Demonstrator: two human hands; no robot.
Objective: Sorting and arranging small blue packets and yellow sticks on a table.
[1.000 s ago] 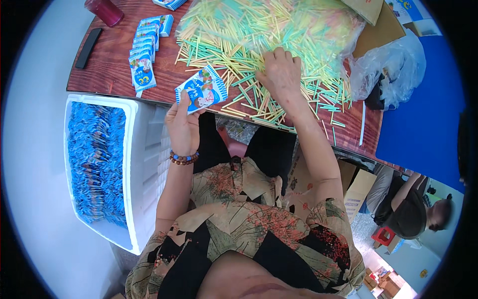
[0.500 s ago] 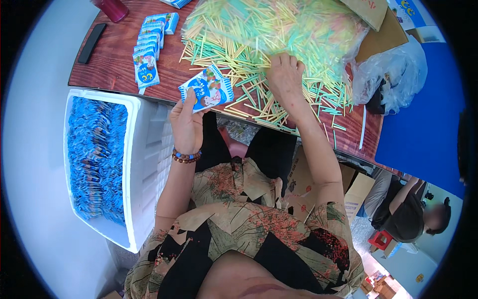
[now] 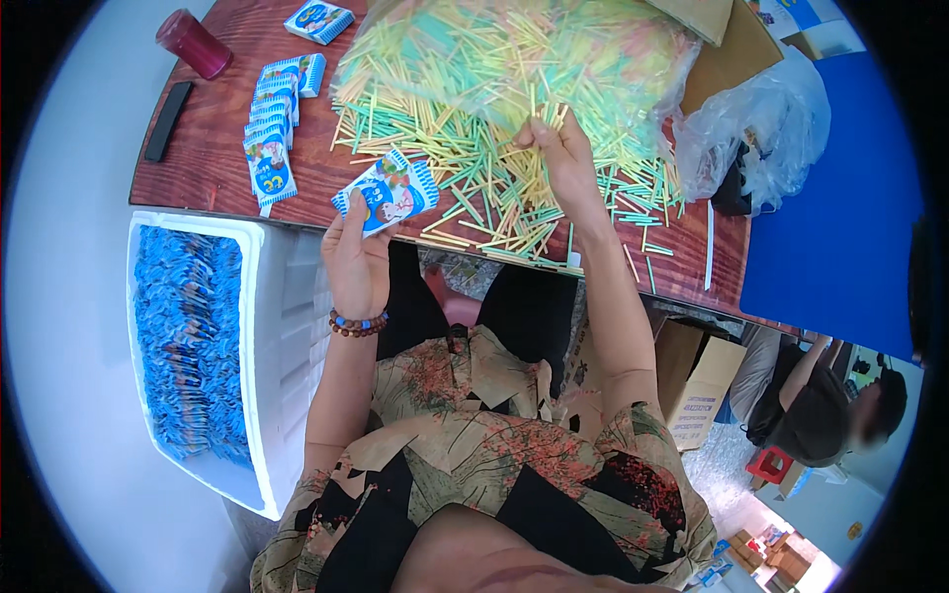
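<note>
My left hand (image 3: 356, 265) grips a small blue and white printed packet (image 3: 397, 201) at its lower left edge, thumb on top, above the table's near edge. My right hand (image 3: 567, 166) is raised over a heap of thin yellow, green and pink sticks (image 3: 474, 163). Its thumb and fingers are pinched together, with a few yellowish sticks (image 3: 533, 101) standing up from them; how many is hard to make out. Behind the hand lies a large clear plastic bag (image 3: 603, 59) full of the same sticks.
A row of similar packets (image 3: 271, 163) overlaps on the reddish wooden table (image 3: 213, 138), near a red cup (image 3: 195, 44) and a black bar (image 3: 169, 122). A white foam box (image 3: 259, 366) of blue packets stands at left. Right are a crumpled plastic bag (image 3: 781, 128) and a seated person (image 3: 816, 420).
My right hand has lifted from the heap and turned, now pinching a few sticks. The left hand still holds the packet. The whole view has shifted slightly.
</note>
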